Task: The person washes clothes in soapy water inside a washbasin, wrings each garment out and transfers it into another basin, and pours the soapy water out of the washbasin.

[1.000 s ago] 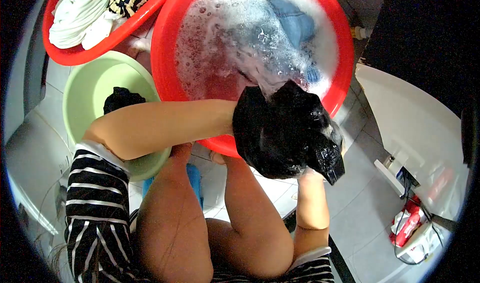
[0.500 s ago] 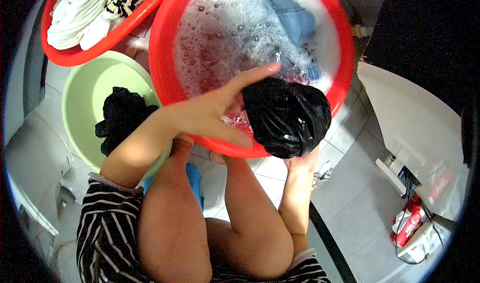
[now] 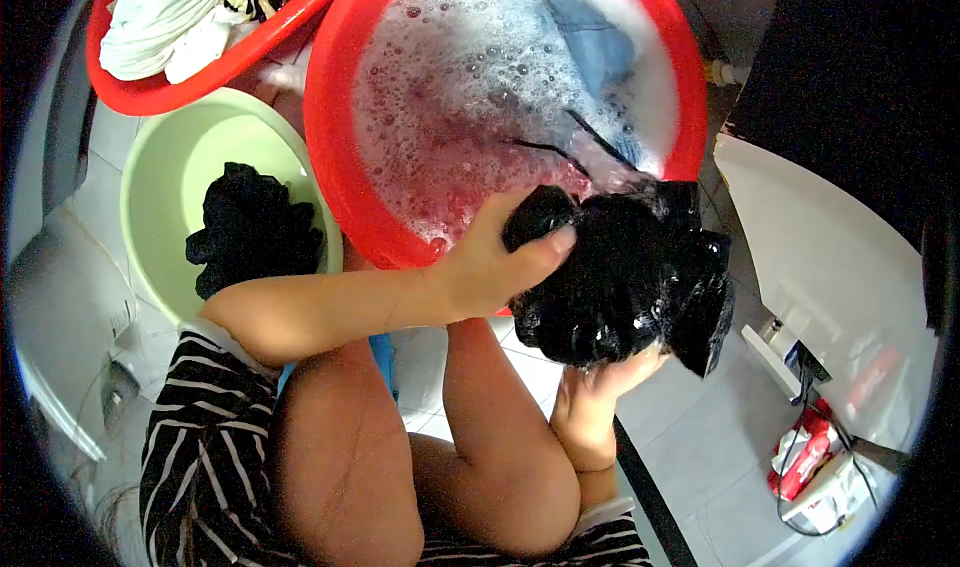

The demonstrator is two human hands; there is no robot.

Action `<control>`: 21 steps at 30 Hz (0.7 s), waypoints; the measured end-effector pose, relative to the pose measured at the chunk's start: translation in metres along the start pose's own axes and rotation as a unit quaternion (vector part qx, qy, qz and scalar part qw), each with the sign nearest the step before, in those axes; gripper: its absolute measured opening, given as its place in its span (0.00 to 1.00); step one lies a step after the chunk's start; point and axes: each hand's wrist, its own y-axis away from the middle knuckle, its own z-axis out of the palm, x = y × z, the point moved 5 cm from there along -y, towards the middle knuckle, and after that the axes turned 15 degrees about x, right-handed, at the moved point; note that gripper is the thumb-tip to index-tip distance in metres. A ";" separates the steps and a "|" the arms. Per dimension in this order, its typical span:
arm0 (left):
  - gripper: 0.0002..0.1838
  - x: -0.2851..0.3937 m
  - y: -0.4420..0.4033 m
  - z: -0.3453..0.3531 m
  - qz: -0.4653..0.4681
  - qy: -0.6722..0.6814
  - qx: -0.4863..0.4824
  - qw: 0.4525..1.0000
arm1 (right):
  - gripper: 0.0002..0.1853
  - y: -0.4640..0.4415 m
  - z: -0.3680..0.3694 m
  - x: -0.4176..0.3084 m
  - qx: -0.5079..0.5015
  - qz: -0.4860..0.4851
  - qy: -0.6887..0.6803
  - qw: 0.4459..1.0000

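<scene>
A wet, glossy black garment (image 3: 620,277) is bunched up between my hands over the near right rim of the red basin (image 3: 330,157). My left hand (image 3: 495,252) is closed around its left part, thumb on top. Below it, my right hand (image 3: 615,372) supports the cloth with the fingers curled under and partly hidden. Two thin black straps reach from the garment over the foamy water. Blue denim cloth (image 3: 595,52) floats at the far right of the basin, among white suds and reddish water.
A light green basin (image 3: 150,187) with a crumpled black cloth (image 3: 250,227) stands at the left. Behind it, another red tub (image 3: 170,97) holds white and striped clothes. At the right are a white panel (image 3: 830,237), a cable and a red-and-white packet (image 3: 805,457) on the tiled floor.
The black garment has spread from a rounded bundle to a looser bunch, shifted right and nearer me. My left hand has closed on it, and its straps now show.
</scene>
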 end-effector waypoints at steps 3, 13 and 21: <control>0.10 -0.012 0.002 0.004 -0.025 -0.003 -0.034 0.999 | 0.31 0.006 0.004 -0.008 -0.069 -0.035 0.065 0.995; 0.16 -0.034 0.020 0.012 -0.302 0.178 -0.050 0.935 | 0.15 0.002 0.027 -0.042 -0.280 -0.329 0.234 0.871; 0.13 -0.040 0.018 -0.005 -0.170 -0.039 -0.090 0.981 | 0.20 -0.001 0.012 -0.022 -0.241 -0.265 0.188 0.914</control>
